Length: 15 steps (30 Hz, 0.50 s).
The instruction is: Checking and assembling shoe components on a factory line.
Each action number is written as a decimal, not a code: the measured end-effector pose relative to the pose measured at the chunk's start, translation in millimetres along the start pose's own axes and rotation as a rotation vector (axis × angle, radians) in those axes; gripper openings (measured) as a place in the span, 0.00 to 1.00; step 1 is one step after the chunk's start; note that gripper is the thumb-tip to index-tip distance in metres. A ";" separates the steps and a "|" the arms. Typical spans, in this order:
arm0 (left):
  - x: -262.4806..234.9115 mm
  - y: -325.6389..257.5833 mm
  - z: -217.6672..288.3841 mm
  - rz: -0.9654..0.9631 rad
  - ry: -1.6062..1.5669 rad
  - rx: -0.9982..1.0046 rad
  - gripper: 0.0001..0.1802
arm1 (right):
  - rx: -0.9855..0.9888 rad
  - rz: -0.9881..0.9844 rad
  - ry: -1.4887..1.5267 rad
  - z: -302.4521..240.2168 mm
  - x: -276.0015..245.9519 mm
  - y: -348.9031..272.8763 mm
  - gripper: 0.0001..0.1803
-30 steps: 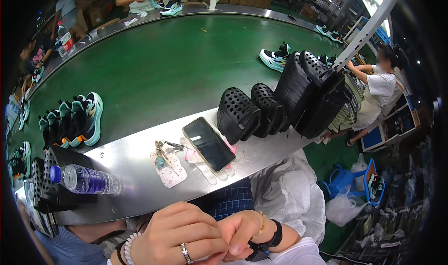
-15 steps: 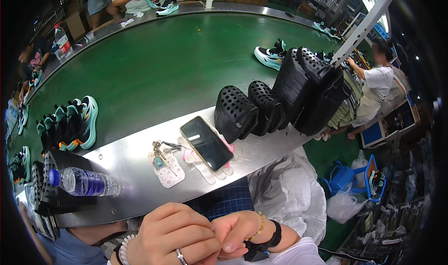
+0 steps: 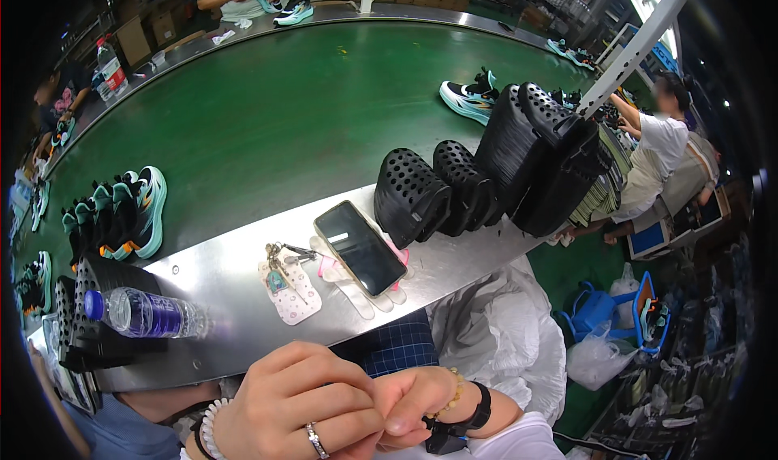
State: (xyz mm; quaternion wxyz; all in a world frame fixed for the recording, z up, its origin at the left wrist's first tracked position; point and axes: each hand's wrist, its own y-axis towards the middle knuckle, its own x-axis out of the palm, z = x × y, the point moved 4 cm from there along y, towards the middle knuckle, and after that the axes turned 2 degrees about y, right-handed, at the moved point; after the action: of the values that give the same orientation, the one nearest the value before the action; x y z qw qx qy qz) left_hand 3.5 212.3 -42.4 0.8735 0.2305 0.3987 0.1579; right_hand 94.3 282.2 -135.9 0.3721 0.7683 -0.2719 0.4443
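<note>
Shoe row (image 3: 123, 213), left of frame: sits slightly further left along green belt (image 3: 243, 128) than before. Left hand (image 3: 312, 399) and right hand (image 3: 416, 403), lower centre: touching, fingers curled together; cannot tell whether anything is pinched between. Phone (image 3: 361, 248), centre, above both hands in frame: lies on white glove (image 3: 344, 281), long axis upper left to lower right; glove lies nearer left hand.

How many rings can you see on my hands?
1. The silver ring is on your left hand, near the bottom edge of the picture. Your right hand is partly hidden, so it might carry another out of sight.
</note>
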 end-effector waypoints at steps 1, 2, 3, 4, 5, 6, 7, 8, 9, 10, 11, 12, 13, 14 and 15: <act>-0.3 -1.0 -0.4 -0.001 0.002 -0.001 0.10 | 0.000 -0.002 0.001 -0.7 0.6 0.7 0.27; -0.4 -2.9 -0.2 0.002 0.010 0.014 0.10 | 0.034 0.027 -0.006 -0.4 0.5 1.7 0.27; 0.6 -3.8 1.0 0.006 0.012 0.034 0.10 | 0.065 0.063 -0.017 0.4 0.9 0.9 0.27; 1.3 -4.3 1.8 0.006 0.008 0.037 0.10 | 0.062 0.067 -0.019 1.4 1.2 0.9 0.27; 1.6 -5.0 2.1 0.013 -0.009 0.027 0.10 | 0.046 0.059 -0.007 2.8 1.6 1.9 0.27; 1.6 -5.7 1.8 0.022 -0.025 0.016 0.10 | 0.031 0.049 0.005 3.8 1.4 3.0 0.27; 2.9 -6.8 0.9 0.024 -0.026 0.018 0.10 | 0.032 0.051 0.002 5.8 0.6 3.1 0.27; 4.4 -8.4 -1.2 0.038 -0.051 0.019 0.10 | 0.020 0.059 0.015 7.6 -0.9 2.6 0.27; 4.8 -10.4 -2.6 0.052 -0.073 0.017 0.10 | 0.009 0.065 0.029 9.2 -2.8 3.3 0.27; 4.7 -11.7 -2.9 0.053 -0.071 0.016 0.10 | 0.011 0.063 0.030 10.2 -3.8 4.6 0.27; 4.3 -12.8 -3.6 0.066 -0.054 0.003 0.10 | 0.001 0.064 0.040 10.6 -4.8 5.8 0.27; 4.0 -13.0 -4.3 0.078 -0.041 -0.008 0.10 | -0.011 0.068 0.050 10.5 -4.9 6.1 0.27; 4.2 -12.6 -4.9 0.077 -0.043 -0.007 0.10 | -0.013 0.070 0.050 9.7 -4.9 6.3 0.27; 3.7 -11.9 -5.9 0.092 -0.053 -0.011 0.10 | -0.013 0.065 0.034 8.0 -4.7 6.6 0.27; 2.8 -10.8 -6.4 0.107 -0.060 -0.018 0.10 | -0.009 0.058 0.020 5.7 -4.1 7.3 0.27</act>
State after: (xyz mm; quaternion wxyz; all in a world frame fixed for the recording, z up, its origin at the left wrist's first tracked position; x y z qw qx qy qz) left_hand 1.3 206.2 -53.5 0.8773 0.2483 0.3582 0.2010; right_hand 89.6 273.7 -139.0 0.3654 0.7539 -0.2922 0.4612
